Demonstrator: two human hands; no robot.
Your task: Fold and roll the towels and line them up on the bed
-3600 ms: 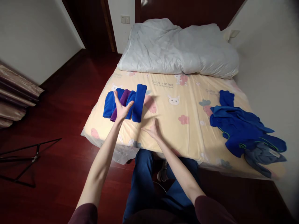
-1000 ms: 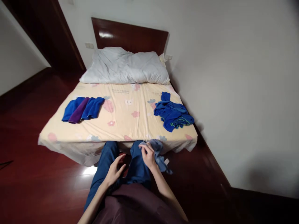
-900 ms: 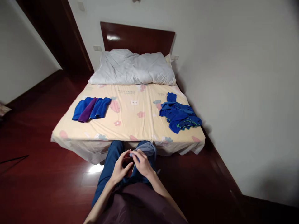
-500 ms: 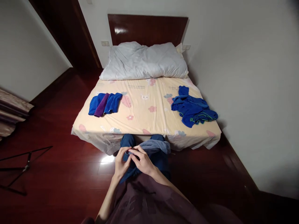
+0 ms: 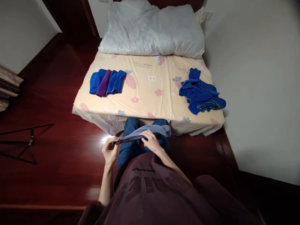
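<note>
A grey-blue towel (image 5: pixel 161 129) lies across my thighs at the front edge of the bed, its dark edge drawn out in a strip between my hands. My left hand (image 5: pixel 110 150) pinches the left end of that edge between thumb and fingers. Farther right, my right hand (image 5: pixel 151 142) grips the same edge, fingers over the top and thumb underneath. A small bit of red shows just under the right thumb; I cannot make out what it is.
On the bed (image 5: pixel 152 103), folded blue cloths with a purple cloth (image 5: pixel 104 83) lie left, and a crumpled blue pile (image 5: pixel 201 93) lies right. A pale quilt (image 5: pixel 152 31) fills the head end. A black tripod leg (image 5: pixel 30 142) stands on the floor at left.
My hands, close together before, have moved apart, stretching the towel's dark edge between them. The view has tilted downward, so the bed sits higher in the picture.
</note>
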